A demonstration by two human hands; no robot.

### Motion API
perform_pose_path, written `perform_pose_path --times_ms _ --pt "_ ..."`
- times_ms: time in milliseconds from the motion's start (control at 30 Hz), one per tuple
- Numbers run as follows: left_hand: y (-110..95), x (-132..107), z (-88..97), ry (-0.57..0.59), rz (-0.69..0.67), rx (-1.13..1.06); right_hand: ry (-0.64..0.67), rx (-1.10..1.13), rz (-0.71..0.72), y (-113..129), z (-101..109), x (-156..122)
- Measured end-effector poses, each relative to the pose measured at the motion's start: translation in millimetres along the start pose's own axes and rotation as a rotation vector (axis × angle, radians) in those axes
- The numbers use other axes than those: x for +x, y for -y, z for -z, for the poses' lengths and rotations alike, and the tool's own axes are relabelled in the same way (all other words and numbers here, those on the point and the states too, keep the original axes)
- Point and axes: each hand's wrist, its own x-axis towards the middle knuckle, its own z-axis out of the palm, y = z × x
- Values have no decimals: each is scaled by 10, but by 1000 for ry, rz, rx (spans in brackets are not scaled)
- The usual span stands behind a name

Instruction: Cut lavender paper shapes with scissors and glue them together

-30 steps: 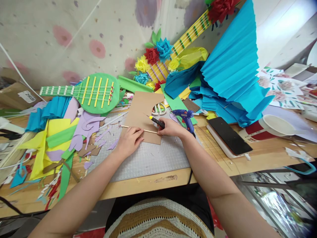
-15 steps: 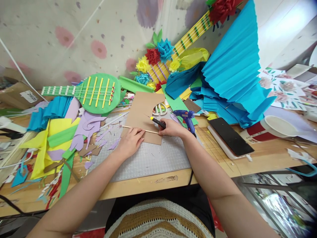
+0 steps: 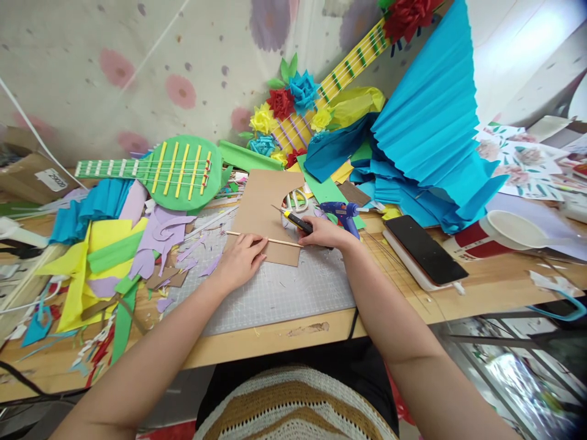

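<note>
A thin wooden stick (image 3: 284, 242) lies across a sheet of brown cardboard (image 3: 261, 195) on a grey cutting mat (image 3: 275, 296). My left hand (image 3: 242, 258) presses the stick down near its middle, fingers laid over it and the thumb just below. In my right hand (image 3: 323, 233) is a craft knife (image 3: 298, 221) with a yellow-and-black handle, its thin blade pointing up and left over the cardboard. The right fingertips are close by the stick's right end; whether they touch it I cannot tell.
Behind my right hand lies a blue glue gun (image 3: 342, 212), beside scissors (image 3: 296, 200). Farther right are a phone (image 3: 424, 249) and a paper cup (image 3: 486, 235). A green paper guitar (image 3: 183, 171) and paper scraps (image 3: 114, 250) occupy the left; blue crepe paper (image 3: 435, 116) stands behind.
My right hand has shifted slightly to the right with the craft knife, uncovering more of the stick's right end. My left hand keeps its place on the stick.
</note>
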Motion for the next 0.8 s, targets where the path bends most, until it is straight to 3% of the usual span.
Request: perform_pose_path --times_ms 200,367,533,800 --pt "8 6 -3 22 -23 6 -3 49 -24 -46 59 -11" --pt "9 4 -2 38 -15 -4 -19 -119 36 -29 30 19" --pt "-30 1 0 50 -26 43 -7 -137 25 -33 5 41" --pt "-54 -28 -14 -2 47 111 1 -175 4 -38 -3 45"
